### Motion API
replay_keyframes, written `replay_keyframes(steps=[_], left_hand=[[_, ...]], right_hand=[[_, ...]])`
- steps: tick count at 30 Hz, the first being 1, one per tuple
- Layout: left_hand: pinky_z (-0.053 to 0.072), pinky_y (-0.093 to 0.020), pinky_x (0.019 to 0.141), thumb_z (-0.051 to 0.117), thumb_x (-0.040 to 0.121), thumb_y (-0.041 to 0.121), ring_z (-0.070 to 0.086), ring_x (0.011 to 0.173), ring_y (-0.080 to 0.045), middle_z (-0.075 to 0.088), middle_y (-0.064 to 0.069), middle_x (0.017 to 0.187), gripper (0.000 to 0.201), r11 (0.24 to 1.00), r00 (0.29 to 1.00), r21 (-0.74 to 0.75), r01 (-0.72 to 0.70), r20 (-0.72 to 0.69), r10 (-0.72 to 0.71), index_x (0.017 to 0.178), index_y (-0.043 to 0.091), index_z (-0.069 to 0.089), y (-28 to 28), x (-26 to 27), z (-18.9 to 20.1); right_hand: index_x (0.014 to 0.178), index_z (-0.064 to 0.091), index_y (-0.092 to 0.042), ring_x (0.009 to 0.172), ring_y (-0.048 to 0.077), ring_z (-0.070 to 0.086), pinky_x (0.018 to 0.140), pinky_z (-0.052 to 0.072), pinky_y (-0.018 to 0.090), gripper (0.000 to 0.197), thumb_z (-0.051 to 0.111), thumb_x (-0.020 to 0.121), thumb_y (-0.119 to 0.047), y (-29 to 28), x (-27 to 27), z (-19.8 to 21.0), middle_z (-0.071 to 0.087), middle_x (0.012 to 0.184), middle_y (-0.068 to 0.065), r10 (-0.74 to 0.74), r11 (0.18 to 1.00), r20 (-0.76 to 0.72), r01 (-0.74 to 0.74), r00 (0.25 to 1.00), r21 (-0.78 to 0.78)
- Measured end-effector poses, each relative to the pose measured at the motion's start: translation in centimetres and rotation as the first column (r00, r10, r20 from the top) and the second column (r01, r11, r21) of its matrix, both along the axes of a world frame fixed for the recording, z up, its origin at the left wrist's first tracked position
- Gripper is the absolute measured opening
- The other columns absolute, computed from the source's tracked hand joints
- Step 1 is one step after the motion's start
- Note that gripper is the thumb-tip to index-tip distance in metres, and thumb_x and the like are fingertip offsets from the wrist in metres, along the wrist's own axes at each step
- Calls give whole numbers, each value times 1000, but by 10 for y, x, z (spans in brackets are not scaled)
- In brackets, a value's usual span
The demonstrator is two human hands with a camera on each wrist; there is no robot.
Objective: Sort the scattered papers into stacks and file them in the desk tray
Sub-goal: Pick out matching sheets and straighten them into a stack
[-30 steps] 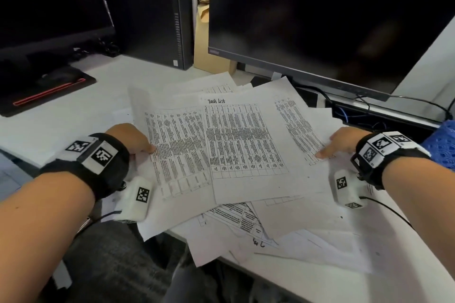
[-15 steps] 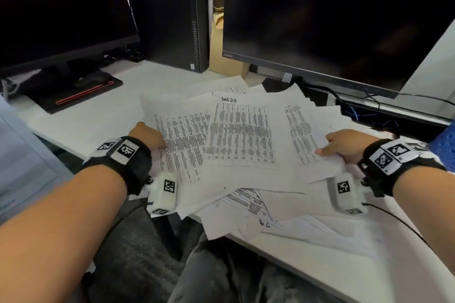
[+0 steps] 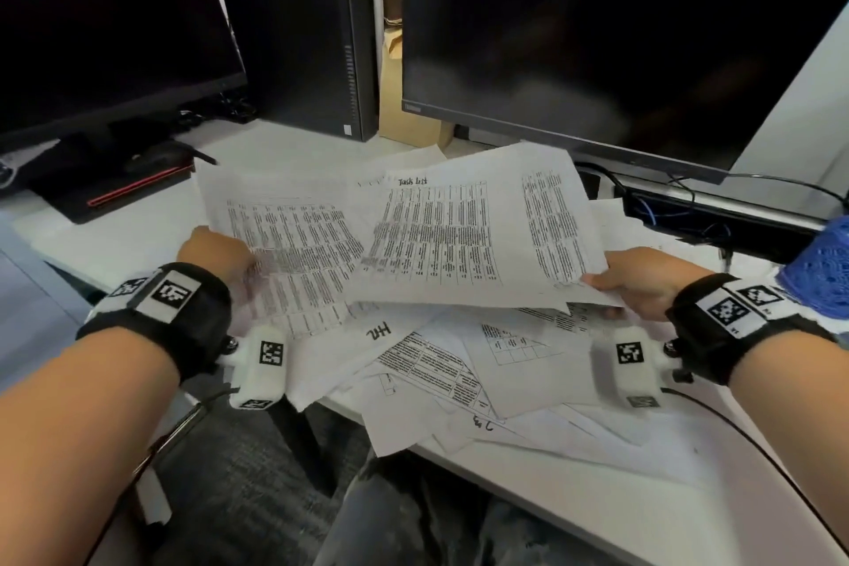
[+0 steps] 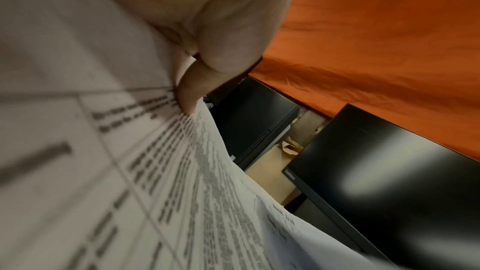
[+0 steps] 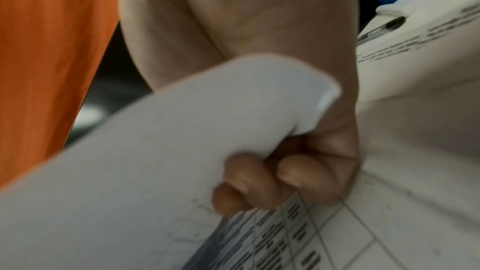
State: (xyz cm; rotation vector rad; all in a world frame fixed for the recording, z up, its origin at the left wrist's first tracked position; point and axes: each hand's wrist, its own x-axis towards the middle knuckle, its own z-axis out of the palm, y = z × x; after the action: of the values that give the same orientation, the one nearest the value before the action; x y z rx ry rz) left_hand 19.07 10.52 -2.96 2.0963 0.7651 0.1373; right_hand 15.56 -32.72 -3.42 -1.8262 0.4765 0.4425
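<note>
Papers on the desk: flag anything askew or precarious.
Several loose white printed sheets overhang the white desk's front edge above the person's lap, fanned at mismatched angles; they could slide off.

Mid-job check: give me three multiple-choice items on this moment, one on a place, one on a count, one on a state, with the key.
1. The sheet headed "Task list" lies:
A. atop the lifted bundle
B. on the floor
C. under the monitor stand

2. How many dark monitor screens show in the head view?
A. one
B. two
C. four

3. The hands are:
A. both flat on the desk
B. both gripping the bundle's edges
C. one idle

Key: 1 A, its heading shows on top; 2 B, left monitor and right monitor; 3 B, left hand and right hand pinch opposite edges.
</note>
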Motion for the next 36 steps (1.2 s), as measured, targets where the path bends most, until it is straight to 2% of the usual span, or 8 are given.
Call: replay_keyframes(steps=[3,6,10,14,17,20,23,36], left_hand=[[43,-28,94,44,97,21,57,103,-24,60,-13,124,33,987,978,23,157,-143,-152,124,8,57,-22,-3,-2],[45,-43,99,47,98,18,57,107,-39,56,-29,123,35,917,978,-344,202,23,-207,121,-8,54,-39,-4,-10],[41,-34,95,48,90,59,58,110,-32,62,-12,121,58,741,956,-614,272,83,-282,120,10,60,-62,-8,-12],[43,-52,96,53,67,82,64,104,-31,69,-8,111,70,701,915,-636,324,23,-402,114,31,64,-56,-4,-11],[43,-54,99,70,72,54,63,107,-33,68,-10,115,61,734,888,-583,347,-46,-457,123,23,60,-47,-4,-12],[43,-50,101,73,76,13,59,111,-36,60,-15,126,60,852,863,-325,410,-163,-478,131,5,51,-45,-4,-18],[46,-47,99,78,71,11,60,110,-32,60,-8,128,68,845,828,-245,475,-200,-524,132,9,48,-42,-5,-23],[40,-40,101,66,85,6,57,110,-23,63,-3,121,37,765,746,-18,644,-204,-634,120,15,55,-58,-21,-13]], right_hand=[[125,55,-1,84,24,61,49,52,29,31,49,95,2,10,0,-3,60,125,17,75,997,-21,-74,997,17],[125,57,-4,106,30,61,86,53,42,33,54,93,-1,35,1,-2,62,124,12,180,977,30,-176,983,-120],[122,57,-10,108,26,58,96,45,35,32,54,95,-27,71,3,-2,63,120,6,512,589,-67,-407,856,-698],[126,53,-13,109,23,57,96,45,35,37,56,94,-31,85,-1,1,62,121,3,570,565,-97,-475,816,-675],[122,58,-14,95,21,62,86,50,33,36,57,93,-35,78,-2,12,66,108,2,523,679,-84,-475,848,-560],[129,55,-9,115,25,55,101,41,34,37,45,100,-28,56,16,24,60,123,6,440,553,-47,-312,897,-773],[137,47,-13,128,25,46,104,37,33,44,53,95,-25,20,42,17,47,142,6,336,496,-16,-192,942,-847],[137,43,-21,125,26,47,106,37,41,83,79,67,-49,10,63,6,50,135,6,335,479,-205,-353,920,-803]])
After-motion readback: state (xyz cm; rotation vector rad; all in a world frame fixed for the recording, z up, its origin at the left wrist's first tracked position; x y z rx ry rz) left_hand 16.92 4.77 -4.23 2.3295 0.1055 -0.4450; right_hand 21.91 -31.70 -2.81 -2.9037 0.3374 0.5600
